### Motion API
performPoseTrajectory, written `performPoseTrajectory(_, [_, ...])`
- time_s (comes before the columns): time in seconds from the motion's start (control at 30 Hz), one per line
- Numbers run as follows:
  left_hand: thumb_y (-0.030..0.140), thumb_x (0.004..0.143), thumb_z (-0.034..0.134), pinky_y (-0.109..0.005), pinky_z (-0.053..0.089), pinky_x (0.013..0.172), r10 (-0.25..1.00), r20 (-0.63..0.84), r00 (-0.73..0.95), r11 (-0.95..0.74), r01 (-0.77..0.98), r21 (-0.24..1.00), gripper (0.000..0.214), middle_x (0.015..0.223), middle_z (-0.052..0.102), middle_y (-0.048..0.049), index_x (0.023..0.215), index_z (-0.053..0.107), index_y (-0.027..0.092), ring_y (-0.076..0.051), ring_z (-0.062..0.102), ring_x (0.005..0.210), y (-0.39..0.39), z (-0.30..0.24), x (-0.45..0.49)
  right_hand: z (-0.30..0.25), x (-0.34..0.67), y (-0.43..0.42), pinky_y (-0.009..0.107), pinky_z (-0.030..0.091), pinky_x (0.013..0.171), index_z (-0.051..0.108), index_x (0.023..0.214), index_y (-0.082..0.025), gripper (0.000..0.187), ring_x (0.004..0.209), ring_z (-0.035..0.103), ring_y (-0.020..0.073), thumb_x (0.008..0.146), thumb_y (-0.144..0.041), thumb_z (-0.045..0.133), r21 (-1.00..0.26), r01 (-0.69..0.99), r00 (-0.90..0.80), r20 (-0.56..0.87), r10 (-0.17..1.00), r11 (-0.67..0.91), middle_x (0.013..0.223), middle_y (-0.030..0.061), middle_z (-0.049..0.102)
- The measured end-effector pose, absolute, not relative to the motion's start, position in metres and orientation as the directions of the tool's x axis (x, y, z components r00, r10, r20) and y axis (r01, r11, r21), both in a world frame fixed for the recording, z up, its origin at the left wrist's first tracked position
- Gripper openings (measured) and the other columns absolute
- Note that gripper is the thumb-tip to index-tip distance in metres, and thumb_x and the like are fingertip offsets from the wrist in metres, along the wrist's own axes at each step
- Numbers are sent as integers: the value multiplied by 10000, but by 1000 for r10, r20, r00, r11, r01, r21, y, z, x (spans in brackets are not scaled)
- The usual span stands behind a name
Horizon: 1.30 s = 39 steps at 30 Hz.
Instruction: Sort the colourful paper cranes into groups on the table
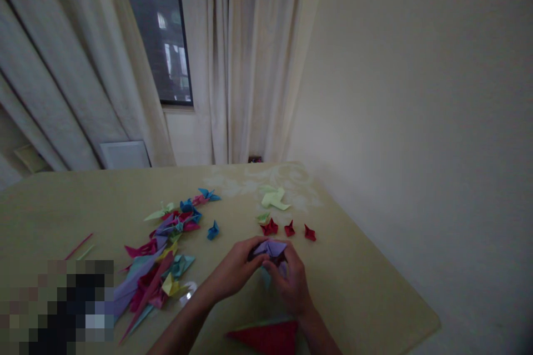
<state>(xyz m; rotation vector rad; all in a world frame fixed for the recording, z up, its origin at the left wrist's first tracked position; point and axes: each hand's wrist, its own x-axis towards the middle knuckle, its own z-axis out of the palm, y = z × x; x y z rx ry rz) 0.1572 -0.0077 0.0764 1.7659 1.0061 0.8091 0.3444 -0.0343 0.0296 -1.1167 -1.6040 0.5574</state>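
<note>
My left hand (pixel 235 270) and my right hand (pixel 291 283) meet over the table (pixel 358 283), both pinched on a small purple folded paper piece (pixel 271 247). Their fingers curl round it from either side. Just beyond the hands lie three small red folded paper shapes (pixel 288 228) in a row. A red paper triangle (pixel 266 337) lies by my right wrist at the near edge.
A heap of coloured folded papers (pixel 160 258) spreads at the left, with a blue piece (pixel 212 230) apart from it. A pale green folded piece (pixel 273 198) lies farther back. Curtains (pixel 233 55) and a window (pixel 160 28) stand behind; a wall is at the right.
</note>
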Motion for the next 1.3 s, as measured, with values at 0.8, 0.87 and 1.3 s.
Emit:
performPoseTrajectory(0.8, [117,928,566,-348,517,1002,931,196,307,-361,712,603,330,1216,724,-90,1233,629,226,-213,684,1110,33,40,103,-12,425,-33,293,535,523,701,1159,-159,528,569,587,170,866,-598,684,-912,394,495,311,811,109,921,80,710])
performPoseTrajectory(0.87, [156,940,583,-368,530,993,876,303,375,-472,537,700,320,1210,723,-84,1245,627,243,-220,677,1092,19,51,124,9,403,-39,278,557,576,695,1215,-183,457,630,629,180,928,-537,678,-905,366,315,339,886,217,888,56,709])
performPoseTrajectory(1.3, [139,966,554,-469,486,1113,881,393,265,-438,770,464,406,1405,648,-136,1361,609,217,-289,602,1299,22,52,118,45,388,11,338,608,794,772,1022,-199,339,883,739,242,890,-511,769,-834,375,151,487,860,405,987,100,774])
